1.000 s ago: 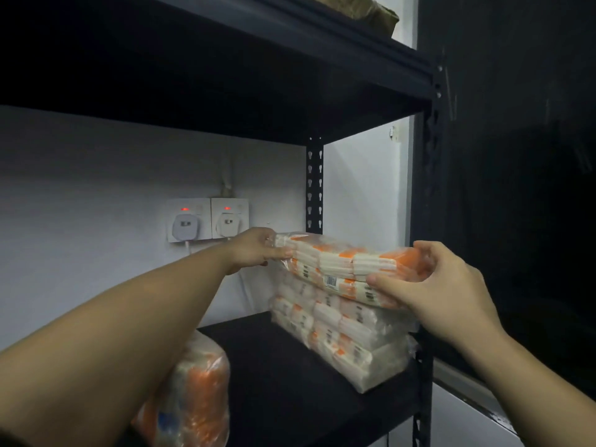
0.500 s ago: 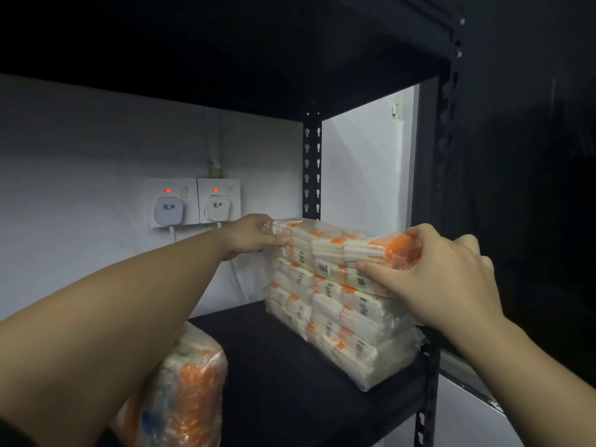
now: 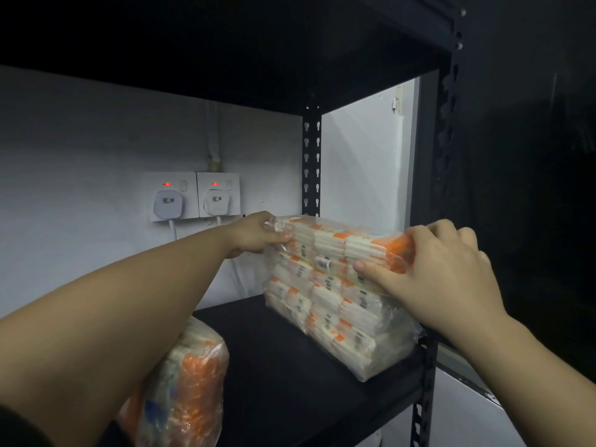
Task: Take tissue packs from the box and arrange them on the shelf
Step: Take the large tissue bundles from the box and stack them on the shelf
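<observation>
Left hand (image 3: 258,233) is gripping the far end of the top pack (image 3: 342,245), fingers curled around its plastic wrap. Right hand (image 3: 442,269) is clamping the near end, thumb pressing the side face, fingers draped over the top. Pack is sitting flat on the stack (image 3: 335,314) at the right end of the black shelf (image 3: 274,366), just beside the upright. Another pack (image 3: 190,385) is standing at the shelf's front-left edge, partly hidden behind the left forearm. Two sockets (image 3: 193,198) with plugs are showing on the wall behind.
</observation>
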`<state>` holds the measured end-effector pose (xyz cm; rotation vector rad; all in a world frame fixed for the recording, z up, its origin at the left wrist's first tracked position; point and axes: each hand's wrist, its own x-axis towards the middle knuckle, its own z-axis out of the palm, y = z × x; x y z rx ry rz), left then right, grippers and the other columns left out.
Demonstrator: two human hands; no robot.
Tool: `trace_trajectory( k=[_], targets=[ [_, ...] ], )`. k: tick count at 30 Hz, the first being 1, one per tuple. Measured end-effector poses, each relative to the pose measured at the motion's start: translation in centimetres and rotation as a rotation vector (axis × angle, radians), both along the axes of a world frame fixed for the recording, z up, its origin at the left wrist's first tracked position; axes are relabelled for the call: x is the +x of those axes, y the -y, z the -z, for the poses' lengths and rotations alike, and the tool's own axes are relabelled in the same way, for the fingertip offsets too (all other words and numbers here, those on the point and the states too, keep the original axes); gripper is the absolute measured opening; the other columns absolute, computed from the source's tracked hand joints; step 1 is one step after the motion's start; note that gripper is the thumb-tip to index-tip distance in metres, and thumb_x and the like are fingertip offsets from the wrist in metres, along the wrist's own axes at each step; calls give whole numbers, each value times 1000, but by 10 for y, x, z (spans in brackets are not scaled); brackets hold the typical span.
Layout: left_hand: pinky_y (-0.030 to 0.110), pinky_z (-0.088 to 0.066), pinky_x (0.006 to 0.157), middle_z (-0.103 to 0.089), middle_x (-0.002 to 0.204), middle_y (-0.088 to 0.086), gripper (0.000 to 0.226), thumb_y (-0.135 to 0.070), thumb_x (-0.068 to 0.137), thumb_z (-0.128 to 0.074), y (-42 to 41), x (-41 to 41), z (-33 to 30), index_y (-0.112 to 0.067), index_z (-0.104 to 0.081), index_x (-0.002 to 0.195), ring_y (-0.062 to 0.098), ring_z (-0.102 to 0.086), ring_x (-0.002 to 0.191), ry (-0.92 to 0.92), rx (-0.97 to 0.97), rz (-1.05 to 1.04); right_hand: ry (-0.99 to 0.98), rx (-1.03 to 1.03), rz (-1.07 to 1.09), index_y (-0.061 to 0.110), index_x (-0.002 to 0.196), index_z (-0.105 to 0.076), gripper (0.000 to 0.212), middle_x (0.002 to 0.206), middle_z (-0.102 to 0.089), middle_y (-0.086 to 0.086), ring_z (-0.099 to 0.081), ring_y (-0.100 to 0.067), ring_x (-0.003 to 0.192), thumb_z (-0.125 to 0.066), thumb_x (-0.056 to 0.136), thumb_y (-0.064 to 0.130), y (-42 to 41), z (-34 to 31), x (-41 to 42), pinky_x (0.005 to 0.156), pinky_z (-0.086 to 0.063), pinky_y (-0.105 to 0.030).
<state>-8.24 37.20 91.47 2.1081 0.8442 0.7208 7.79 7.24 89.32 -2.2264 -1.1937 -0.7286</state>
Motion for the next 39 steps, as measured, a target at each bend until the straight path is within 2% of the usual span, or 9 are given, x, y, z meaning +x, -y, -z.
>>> trace_trajectory(
  k=[4, 11, 16, 19, 23, 27, 30, 34, 39],
  targets=[
    [45, -51, 106, -65, 126, 3, 61, -40, 85, -83, 3, -10, -14, -18, -54, 134, 19, -62, 118, -53, 18, -41, 9, 28, -68, 30, 148, -46, 109, 142, -50, 1, -45, -24, 127, -37, 65, 100, 4, -6, -1, 102, -46, -46],
    [42, -52, 107, -62, 129, 5, 70, -52, 85, -78, 14, -41, -21, -21, -51, 141, 22, -61, 120, -189, 80, -76, 43, 64, -165, 35, 145, -50, 85, 145, -53, 6, -45, -21, 131, -51, 78, 86, 3, 1, -2, 106, -43, -48],
    [38, -49, 108, -67, 128, -8, 65, -61, 85, -74, 39, -74, -12, -30, -54, 138, 14, -62, 117, -294, 210, -132, 243, 225, -349, 29, 123, -69, 53, 120, -65, 8, -48, -17, 119, -57, 89, 68, 0, 16, -27, 101, -40, -47],
    [32, -52, 100, -71, 119, -11, 52, -55, 88, -74, 60, -103, -2, -28, -60, 130, 10, -66, 112, -271, 270, -126, 259, 232, -516, 26, 108, -75, 45, 107, -69, 9, -52, -17, 112, -54, 90, 60, -5, 32, -58, 96, -43, -45],
    [24, -51, 96, -72, 114, -14, 36, -47, 92, -73, 83, -152, 5, -27, -67, 121, 5, -67, 108, -334, 354, -138, 110, 163, -672, 29, 111, -75, 52, 107, -67, 13, -50, -14, 108, -48, 87, 67, -16, 54, -105, 94, -46, -44],
    [35, -55, 96, -75, 103, -15, 26, -54, 90, -71, 90, -209, 17, -31, -74, 101, 7, -69, 102, -407, 388, -201, -96, 32, -784, 36, 125, -66, 67, 117, -63, 18, -52, -7, 112, -41, 82, 80, -21, 72, -144, 95, -48, -36],
    [32, -50, 99, -71, 111, -15, 28, -55, 97, -61, 101, -243, 33, -31, -75, 106, 5, -63, 109, -376, 293, -247, -293, -17, -868, 41, 128, -57, 61, 119, -60, 22, -59, 0, 105, -60, 79, 77, -24, 85, -164, 87, -56, -32],
    [18, -43, 95, -66, 121, -18, 21, -33, 103, -58, 114, -260, 57, -33, -71, 118, -4, -57, 111, -160, 145, -240, -478, -13, -909, 42, 131, -49, 57, 125, -62, 17, -62, 4, 101, -79, 84, 52, -27, 96, -178, 71, -54, -15],
    [32, -56, 88, -57, 130, -3, 63, -34, 80, -80, 115, -267, 80, -40, -50, 135, 14, -64, 111, -77, 51, -283, -718, 103, -846, 43, 119, -49, 44, 110, -70, 11, -71, -2, 88, -78, 86, 42, -24, 96, -174, 67, -59, -22]
  ],
)
